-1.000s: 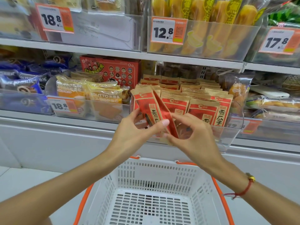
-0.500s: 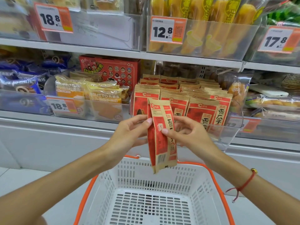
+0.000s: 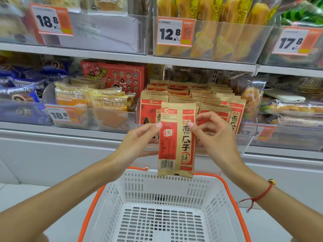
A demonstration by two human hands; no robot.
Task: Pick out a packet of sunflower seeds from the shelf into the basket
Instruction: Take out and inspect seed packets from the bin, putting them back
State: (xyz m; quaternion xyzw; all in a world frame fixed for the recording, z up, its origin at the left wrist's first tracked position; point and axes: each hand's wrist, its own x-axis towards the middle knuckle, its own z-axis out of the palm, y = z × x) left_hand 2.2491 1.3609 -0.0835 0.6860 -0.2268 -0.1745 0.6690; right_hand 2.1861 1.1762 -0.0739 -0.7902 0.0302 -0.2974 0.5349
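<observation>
A tan and red sunflower seed packet (image 3: 176,142) hangs upright, back side with barcode facing me, in front of the shelf. My left hand (image 3: 139,138) pinches its left edge and my right hand (image 3: 213,135) pinches its right edge near the top. Its lower end hangs just above the far rim of the white basket (image 3: 132,182) with orange handles, which holds nothing. Behind my hands, several more seed packets (image 3: 209,100) stand in a clear shelf bin.
Yellow bread packs (image 3: 104,102) and a red box (image 3: 115,75) sit left of the seed bin, blue packs (image 3: 19,95) farther left. Pastry bags (image 3: 251,95) lie to the right. An upper shelf (image 3: 122,57) carries bins with price tags.
The packet came out of the bin, turned from edge-on to flat facing me, and now hangs upright between both hands above the basket's far rim.
</observation>
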